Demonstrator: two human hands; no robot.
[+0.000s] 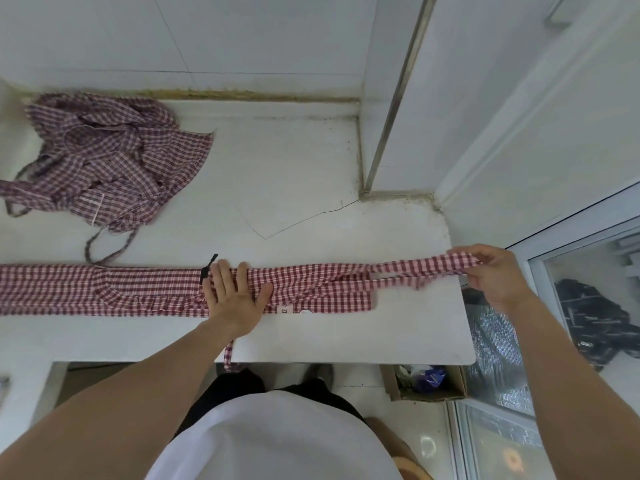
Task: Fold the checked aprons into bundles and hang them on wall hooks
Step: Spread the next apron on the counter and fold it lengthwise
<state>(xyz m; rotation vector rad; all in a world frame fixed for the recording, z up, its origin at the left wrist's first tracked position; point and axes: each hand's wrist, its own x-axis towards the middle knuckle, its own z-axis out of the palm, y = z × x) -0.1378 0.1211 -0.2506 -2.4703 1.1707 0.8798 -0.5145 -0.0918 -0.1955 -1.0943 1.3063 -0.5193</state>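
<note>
I see my left hand (pixel 232 298) lying flat on the folded red checked apron (pixel 138 289), fingers (pixel 221 275) straight and slightly spread, thumb out to the right, pressing the cloth onto the white tabletop (pixel 294 188). My right hand (pixel 493 271) has its fingers curled round the apron's narrow end, pinching it just past the tabletop's right edge and holding it lifted and stretched. The apron runs as a long narrow band across the near part of the tabletop, from the frame's left edge to my right hand. One strap (pixel 229 355) hangs over the near edge below my left wrist, and a small black tab (pixel 207 268) sticks up beside my left fingers.

A second checked apron (pixel 104 157) lies crumpled at the far left, against the tiled wall (pixel 207 36), its ties trailing toward the folded band without clearly touching it. Between the two aprons and off to the right, the tabletop shows bare surface with a thin crack (pixel 304 216). Below the right corner, a cardboard box (pixel 426 381) sits on the floor.
</note>
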